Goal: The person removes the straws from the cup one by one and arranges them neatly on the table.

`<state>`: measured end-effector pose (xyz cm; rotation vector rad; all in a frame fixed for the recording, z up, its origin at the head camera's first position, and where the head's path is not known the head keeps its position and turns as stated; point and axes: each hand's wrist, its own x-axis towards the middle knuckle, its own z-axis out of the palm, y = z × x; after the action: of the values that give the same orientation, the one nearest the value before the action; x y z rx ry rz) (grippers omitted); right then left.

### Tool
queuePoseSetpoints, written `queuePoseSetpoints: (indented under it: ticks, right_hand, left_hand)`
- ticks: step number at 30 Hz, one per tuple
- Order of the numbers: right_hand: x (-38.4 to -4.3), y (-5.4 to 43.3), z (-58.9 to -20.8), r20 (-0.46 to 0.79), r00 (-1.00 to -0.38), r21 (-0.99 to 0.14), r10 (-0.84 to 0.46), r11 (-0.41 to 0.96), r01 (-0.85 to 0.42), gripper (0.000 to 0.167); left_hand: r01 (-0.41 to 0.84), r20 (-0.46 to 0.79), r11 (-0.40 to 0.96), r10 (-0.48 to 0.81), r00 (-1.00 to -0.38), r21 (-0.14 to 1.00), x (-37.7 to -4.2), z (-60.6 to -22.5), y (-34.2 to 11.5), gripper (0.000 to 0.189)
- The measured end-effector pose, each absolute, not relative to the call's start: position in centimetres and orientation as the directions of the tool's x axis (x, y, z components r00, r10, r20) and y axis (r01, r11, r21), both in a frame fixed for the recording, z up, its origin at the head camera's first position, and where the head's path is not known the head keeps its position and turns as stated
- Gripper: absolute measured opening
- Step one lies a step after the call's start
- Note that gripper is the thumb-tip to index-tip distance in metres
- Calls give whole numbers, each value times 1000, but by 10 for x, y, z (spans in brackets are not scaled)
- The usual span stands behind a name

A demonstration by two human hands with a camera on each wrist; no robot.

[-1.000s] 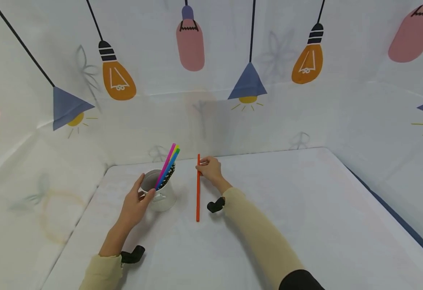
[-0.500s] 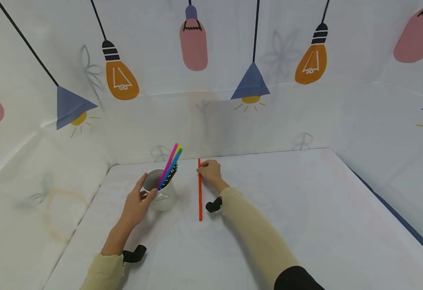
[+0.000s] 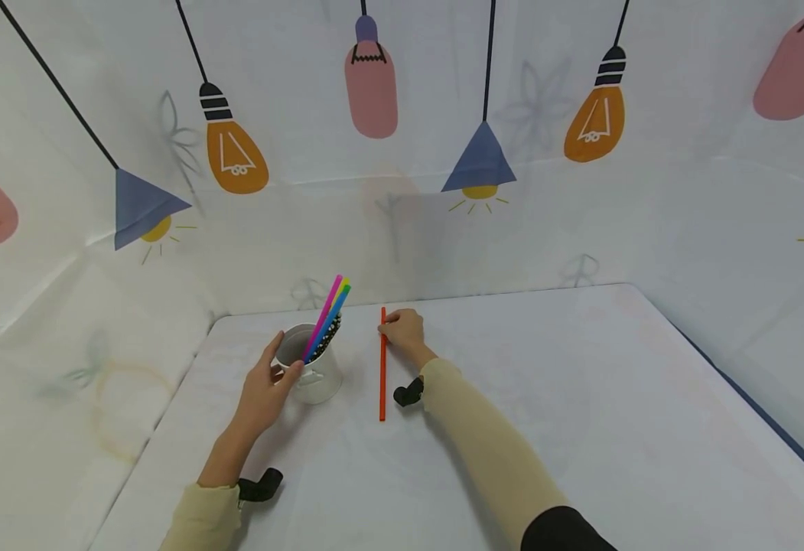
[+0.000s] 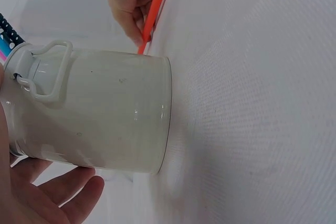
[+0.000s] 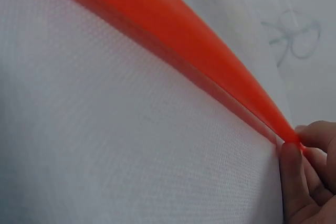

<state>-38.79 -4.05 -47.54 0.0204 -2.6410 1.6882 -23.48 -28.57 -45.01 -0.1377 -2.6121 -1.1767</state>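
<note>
Pinching the orange straw [image 3: 383,379] near the far edge of the bench [image 3: 581,383], the right hand [image 3: 405,329] holds its far end; the left hand [image 3: 262,392] grips the pot [image 3: 317,386]. The straw seems light, slick; mid-length should balance best.

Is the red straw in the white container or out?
Out: both ends of the red straw show beside the white container.
</note>
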Motion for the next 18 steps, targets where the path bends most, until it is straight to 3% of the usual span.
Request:
queuePoseSetpoints:
  ticks: [18]
  right_hand:
    - [-388,-40,-478,29,-1000,-910,-2,414,-27,13]
  left_hand:
    - [201,291,673,-22,-956,712,-234,-449,-285,73]
